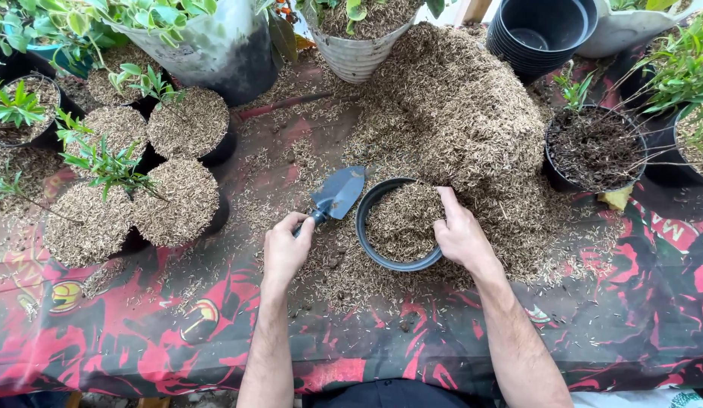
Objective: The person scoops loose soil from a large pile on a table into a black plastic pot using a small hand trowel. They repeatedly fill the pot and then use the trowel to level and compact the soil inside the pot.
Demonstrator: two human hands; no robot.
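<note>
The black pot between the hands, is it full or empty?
Nearly full. The black pot holds tan husks almost up to its rim, and the right hand rests on its edge.

table under a red and black printed cloth (638,317), soft daylight, floor barely visible below

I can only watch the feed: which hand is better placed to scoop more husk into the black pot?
The left hand, I'd judge: it already grips the small blue-grey metal trowel, blade beside the round black plastic pot. The right hand rests on the pot's rim, steadying it against the pile of pale brown husk.
</note>
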